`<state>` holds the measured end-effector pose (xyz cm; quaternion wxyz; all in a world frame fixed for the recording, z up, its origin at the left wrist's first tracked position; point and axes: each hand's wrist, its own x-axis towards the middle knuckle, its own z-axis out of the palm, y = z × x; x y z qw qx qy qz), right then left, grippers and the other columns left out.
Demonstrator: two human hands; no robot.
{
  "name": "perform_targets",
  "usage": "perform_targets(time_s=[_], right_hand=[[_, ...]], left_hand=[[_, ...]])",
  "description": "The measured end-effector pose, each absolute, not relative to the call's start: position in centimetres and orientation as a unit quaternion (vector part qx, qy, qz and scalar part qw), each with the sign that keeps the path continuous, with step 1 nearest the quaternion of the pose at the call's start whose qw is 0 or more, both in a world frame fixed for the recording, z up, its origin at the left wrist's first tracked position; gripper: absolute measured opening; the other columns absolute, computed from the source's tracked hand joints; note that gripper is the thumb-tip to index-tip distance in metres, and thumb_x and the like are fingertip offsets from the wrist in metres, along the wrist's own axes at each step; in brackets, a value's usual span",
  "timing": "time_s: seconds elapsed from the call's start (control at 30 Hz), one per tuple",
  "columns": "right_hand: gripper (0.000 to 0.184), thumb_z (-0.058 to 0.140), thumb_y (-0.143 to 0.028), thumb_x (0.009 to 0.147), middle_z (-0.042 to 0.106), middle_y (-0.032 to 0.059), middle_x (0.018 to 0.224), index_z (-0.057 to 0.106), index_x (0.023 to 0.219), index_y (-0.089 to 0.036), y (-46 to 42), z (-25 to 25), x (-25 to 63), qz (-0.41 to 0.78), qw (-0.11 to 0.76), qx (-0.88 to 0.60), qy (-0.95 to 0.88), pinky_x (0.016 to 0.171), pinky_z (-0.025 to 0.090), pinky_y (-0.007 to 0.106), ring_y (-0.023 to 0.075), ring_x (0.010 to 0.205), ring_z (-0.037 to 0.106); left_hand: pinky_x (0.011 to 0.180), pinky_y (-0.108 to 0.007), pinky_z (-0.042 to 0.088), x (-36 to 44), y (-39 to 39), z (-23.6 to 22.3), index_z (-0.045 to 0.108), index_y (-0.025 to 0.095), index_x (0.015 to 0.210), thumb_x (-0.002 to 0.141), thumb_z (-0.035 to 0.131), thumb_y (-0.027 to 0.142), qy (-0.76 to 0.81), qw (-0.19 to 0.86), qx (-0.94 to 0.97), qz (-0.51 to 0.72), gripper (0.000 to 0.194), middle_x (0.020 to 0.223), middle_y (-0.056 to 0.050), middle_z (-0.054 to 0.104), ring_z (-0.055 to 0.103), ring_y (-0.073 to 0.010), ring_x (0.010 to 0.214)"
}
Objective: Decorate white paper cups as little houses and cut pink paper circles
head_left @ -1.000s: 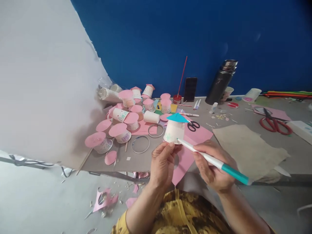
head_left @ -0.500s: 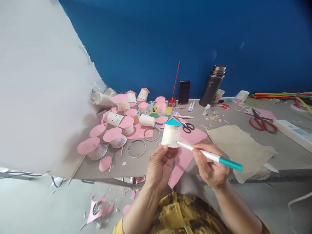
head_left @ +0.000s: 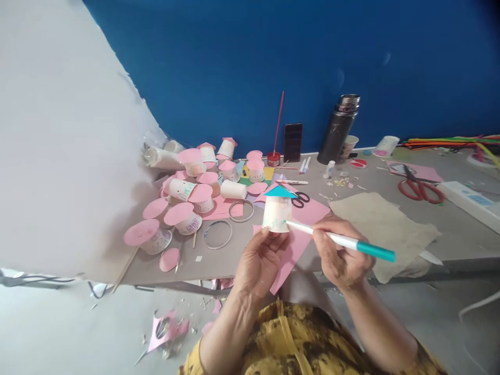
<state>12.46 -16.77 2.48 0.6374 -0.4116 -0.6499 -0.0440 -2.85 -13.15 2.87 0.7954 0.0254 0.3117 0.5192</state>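
My left hand grips an upside-down white paper cup by its lower rim, thumb in front and fingers beneath. A blue paper cone tops the cup like a roof, and faint green marks run along the cup's lower side. In my right hand is a white marker with a teal end, held like a pen. Its tip meets the cup's lower right side. Behind the cup lie pink paper and black-handled scissors, partly covered by the cone.
Several decorated cups with pink paper tops crowd the left of the table. Two tape rings lie before them. At the back stand a phone and a dark flask. Red-handled scissors and a beige cloth lie right.
The cup has shifted slightly right and up in my left hand and looks turned a little. The marker has moved right with it, its tip still at the cup's lower side.
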Motion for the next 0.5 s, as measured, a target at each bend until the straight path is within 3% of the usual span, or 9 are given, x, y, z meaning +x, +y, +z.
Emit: perform_targets(time_s=[0.13, 0.4, 0.5], right_hand=[[0.014, 0.059, -0.009, 0.091, 0.067, 0.004, 0.077, 0.067, 0.097, -0.02, -16.9, 2.4, 12.4, -0.007, 0.639, -0.402, -0.656, 0.062, 0.053, 0.033, 0.0189, 0.068, 0.065], [0.012, 0.061, -0.027, 0.098, 0.069, 0.0017, 0.07, 0.068, 0.099, -0.018, -16.9, 2.4, 13.4, 0.004, 0.749, -0.444, -0.492, 0.047, 0.047, 0.025, 0.0128, 0.05, 0.058], [0.013, 0.063, -0.029, 0.097, 0.072, 0.0017, 0.072, 0.068, 0.102, -0.019, -16.4, 2.0, 13.5, 0.038, 0.73, -0.489, -0.476, 0.05, 0.051, 0.024, 0.0128, 0.053, 0.061]], left_hand=[[0.089, -0.035, 0.059, -2.9, -13.0, 2.7, 0.07, 0.013, 0.067, 0.081, 0.069, 0.007, 0.326, 0.797, -0.003, 0.508, 0.015, 0.067, -0.005, 0.075, 0.073, -0.015, 0.066], [0.083, -0.035, 0.06, -3.1, -13.0, 3.0, 0.069, 0.014, 0.075, 0.089, 0.064, 0.01, 0.309, 0.807, -0.003, 0.503, 0.016, 0.073, -0.006, 0.075, 0.075, -0.0165, 0.073], [0.075, -0.032, 0.06, -3.4, -13.1, 3.3, 0.068, 0.014, 0.076, 0.093, 0.06, 0.013, 0.279, 0.838, -0.022, 0.468, 0.019, 0.072, -0.005, 0.072, 0.075, -0.017, 0.074]])
